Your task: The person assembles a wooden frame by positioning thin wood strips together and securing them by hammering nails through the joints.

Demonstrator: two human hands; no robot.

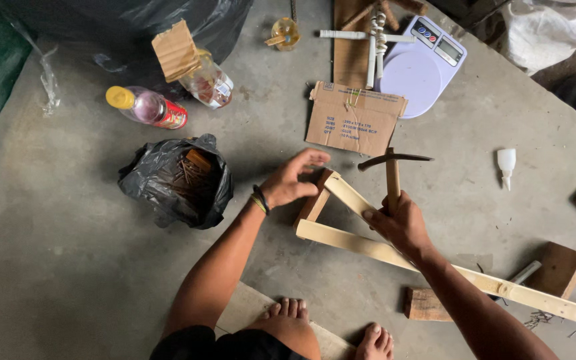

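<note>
The right hand (401, 223) is wrapped in a fist round the wooden handle of a hammer (393, 175), fingers pressed together on the lower part of the shaft. The handle stands nearly straight up the picture, away from the person, and its dark, thin, slightly curved metal head lies crosswise at the top, running left to right with the longer tip aimed right. Just beneath it is a frame of pale wood strips (348, 220) on the grey concrete floor (68, 267): one long strip runs from left of centre down toward the lower right corner, a shorter strip slants up to the left from beside the right hand, and a short brownish piece closes the left end, so the three make a narrow triangle. The wood looks rough-sawn and flat-faced. The left hand (291, 179) rests at the frame's upper left corner with fingers spread and bent, fingertips touching the top of the wood (a dark band circles that wrist). Left of it sits a crumpled black plastic bag (168, 183), open, with rusty nails inside. Beyond the frame lie a torn piece of cardboard (355, 120) and a pale flat kitchen scale (421, 67); a small white glue bottle (505, 163) stands well apart to the right.
</note>
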